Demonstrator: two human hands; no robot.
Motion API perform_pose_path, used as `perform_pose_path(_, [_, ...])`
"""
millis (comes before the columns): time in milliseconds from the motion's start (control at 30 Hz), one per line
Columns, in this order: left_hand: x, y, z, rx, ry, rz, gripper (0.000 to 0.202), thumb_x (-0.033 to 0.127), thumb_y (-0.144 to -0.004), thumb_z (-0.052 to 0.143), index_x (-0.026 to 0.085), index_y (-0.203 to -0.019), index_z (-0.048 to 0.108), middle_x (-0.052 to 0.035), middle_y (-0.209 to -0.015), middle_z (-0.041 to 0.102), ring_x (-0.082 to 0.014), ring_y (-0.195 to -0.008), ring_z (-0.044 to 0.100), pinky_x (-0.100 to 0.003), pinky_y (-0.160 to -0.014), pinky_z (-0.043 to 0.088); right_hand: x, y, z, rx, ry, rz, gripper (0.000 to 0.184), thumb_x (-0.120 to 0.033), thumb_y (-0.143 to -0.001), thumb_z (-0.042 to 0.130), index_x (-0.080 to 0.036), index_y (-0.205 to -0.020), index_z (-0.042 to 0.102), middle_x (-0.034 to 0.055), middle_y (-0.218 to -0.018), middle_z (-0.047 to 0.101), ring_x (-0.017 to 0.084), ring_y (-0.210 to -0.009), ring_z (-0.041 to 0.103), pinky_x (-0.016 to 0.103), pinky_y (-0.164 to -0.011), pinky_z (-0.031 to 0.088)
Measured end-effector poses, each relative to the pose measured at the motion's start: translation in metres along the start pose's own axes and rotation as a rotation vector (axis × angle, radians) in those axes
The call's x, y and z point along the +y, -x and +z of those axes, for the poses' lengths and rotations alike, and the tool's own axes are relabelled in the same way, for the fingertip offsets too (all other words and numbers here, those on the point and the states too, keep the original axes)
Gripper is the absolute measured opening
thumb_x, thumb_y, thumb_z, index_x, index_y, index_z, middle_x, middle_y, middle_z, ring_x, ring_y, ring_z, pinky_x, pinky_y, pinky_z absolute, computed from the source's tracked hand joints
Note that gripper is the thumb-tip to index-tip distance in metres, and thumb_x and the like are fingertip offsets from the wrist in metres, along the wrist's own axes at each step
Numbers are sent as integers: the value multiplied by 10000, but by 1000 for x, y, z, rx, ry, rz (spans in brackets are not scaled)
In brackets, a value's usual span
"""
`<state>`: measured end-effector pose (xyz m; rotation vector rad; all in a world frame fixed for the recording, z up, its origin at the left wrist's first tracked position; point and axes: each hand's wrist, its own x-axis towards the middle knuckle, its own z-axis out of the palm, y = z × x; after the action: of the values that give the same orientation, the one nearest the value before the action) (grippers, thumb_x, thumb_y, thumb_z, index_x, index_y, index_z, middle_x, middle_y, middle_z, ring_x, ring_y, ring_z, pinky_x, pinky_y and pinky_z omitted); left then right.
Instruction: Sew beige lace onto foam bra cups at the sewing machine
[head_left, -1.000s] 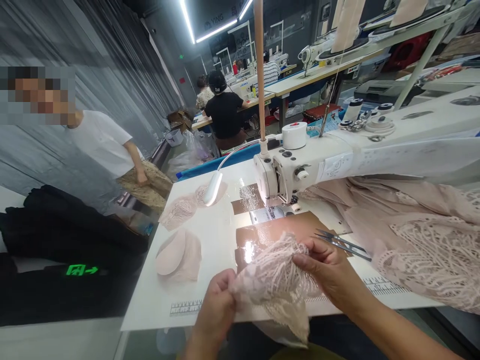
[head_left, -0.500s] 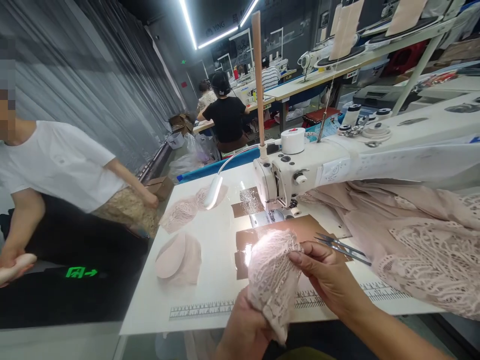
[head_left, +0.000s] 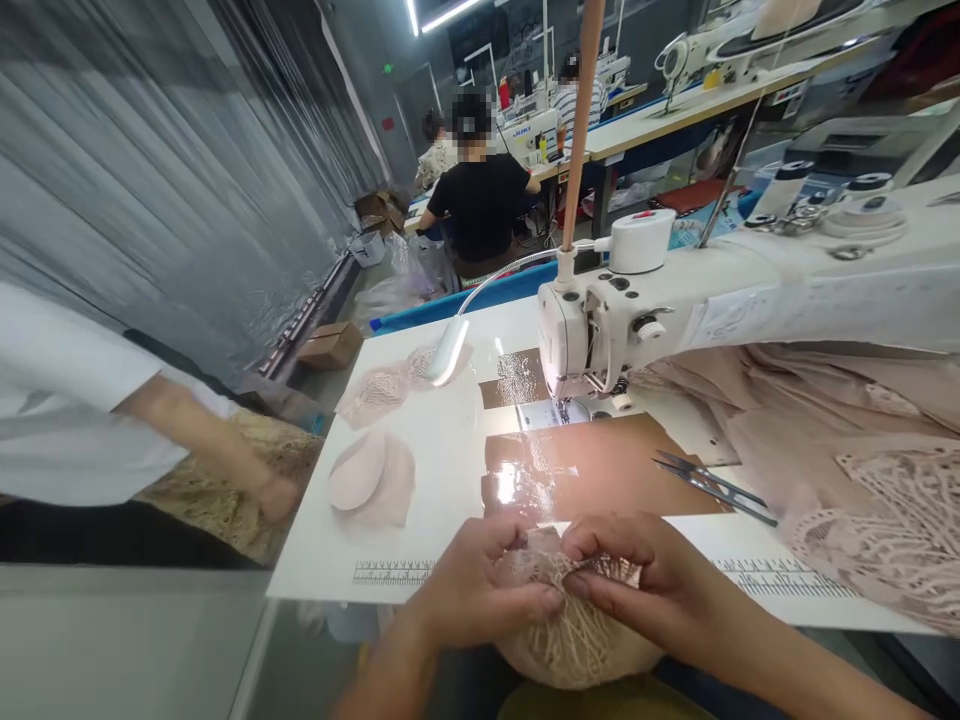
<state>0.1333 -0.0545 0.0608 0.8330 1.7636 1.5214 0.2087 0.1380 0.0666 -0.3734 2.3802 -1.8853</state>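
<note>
Between both hands, at the table's front edge, is a piece of pale pink lace fabric [head_left: 574, 640], bunched and hanging over the edge. My left hand [head_left: 487, 580] pinches it from the left, thumb against the fingers. From the right, my right hand [head_left: 637, 570] pinches the same lace close to the left fingertips. Beyond them stands a white sewing machine [head_left: 566, 340], its needle area lit. Brown tape [head_left: 600, 460] covers the table below the machine. Thread snips [head_left: 716, 488] lie right of the tape. Pink fabric with a round cup piece [head_left: 358, 470] lies on the left.
Lace pieces [head_left: 371, 395] lie under a small lamp [head_left: 450, 350] at the back left. Pink lace cloth [head_left: 885, 520] is heaped on the right. A printed ruler [head_left: 394, 572] runs along the front edge. A person in a white shirt [head_left: 67, 390] stands close on the left.
The lace has come down toward me and been turned over, and both hands have drawn together on it. The person on the left has come nearer. My view has shifted.
</note>
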Motion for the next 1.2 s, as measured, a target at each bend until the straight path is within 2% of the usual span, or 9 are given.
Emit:
perform_pose_path(67, [-2, -3, 5, -20, 15, 2, 245, 332, -774, 676, 123, -875, 601, -1, -757, 506, -99, -670, 439, -206, -614, 364, 4, 0, 0, 43, 51, 2, 163, -310, -873, 567, -197, -777, 634, -2, -745, 654, 141, -693, 583, 227, -631, 417])
perform_pose_path(200, [-3, -5, 9, -13, -34, 25, 237, 342, -805, 636, 111, -819, 585, 15, -701, 448, -84, -633, 379, -198, -571, 310, 10, -4, -1, 145, 112, -52, 222, -321, -884, 547, -193, -714, 612, 9, -735, 638, 144, -690, 572, 238, -619, 414])
perform_pose_path(300, [0, -5, 8, -17, -53, 30, 256, 364, -809, 625, 110, -822, 597, 6, -707, 463, -93, -643, 396, -203, -578, 324, 13, -6, -1, 213, 128, -88, 238, -318, -876, 559, -190, -677, 589, 9, -717, 635, 142, -675, 571, 242, -612, 416])
perform_pose_path(500, [6, -8, 5, 29, -85, 28, 279, 353, -831, 608, 108, -961, 639, -45, -812, 592, -140, -741, 508, -241, -694, 413, 19, -6, -2, 265, 154, -65, 234, -308, -863, 571, -190, -661, 582, 5, -680, 648, 138, -631, 583, 242, -580, 418])
perform_pose_path(633, [8, -12, 6, 56, -133, 40, 238, 331, -849, 590, 111, -918, 647, -36, -779, 602, -131, -715, 512, -226, -670, 413, 21, -6, -2, 310, 176, -48, 238, -299, -844, 580, -191, -634, 559, 7, -668, 650, 140, -620, 586, 243, -573, 420])
perform_pose_path(833, [8, -19, 9, 92, -224, 98, 179, 263, -882, 533, 119, -855, 637, -16, -730, 582, -112, -680, 504, -203, -633, 388, 19, -9, -6, 301, 163, 19, 241, -330, -837, 572, -189, -643, 582, -6, -606, 618, 125, -560, 546, 225, -521, 393])
perform_pose_path(1000, [5, -22, 10, 91, -262, 113, 167, 240, -876, 533, 117, -846, 641, -13, -712, 567, -109, -666, 488, -210, -629, 377, 19, -11, -15, 214, 99, 149, 199, -372, -814, 593, -193, -838, 676, -10, -658, 613, 128, -591, 508, 221, -525, 371])
perform_pose_path(1100, [2, -23, 9, 55, -147, 62, 202, 284, -868, 561, 105, -859, 654, -20, -710, 555, -110, -665, 477, -216, -626, 376, 23, -10, -18, 146, -5, 192, 264, -416, -816, 594, -177, -717, 650, -28, -591, 514, 106, -553, 425, 215, -497, 316])
perform_pose_path(1200, [0, -26, 6, -34, 93, -10, 254, 344, -832, 622, 101, -893, 662, -35, -753, 566, -117, -684, 488, -226, -642, 394, 25, -8, -20, 108, -142, 201, 280, -431, -797, 626, -167, -703, 617, -46, -577, 439, 92, -539, 376, 207, -485, 291])
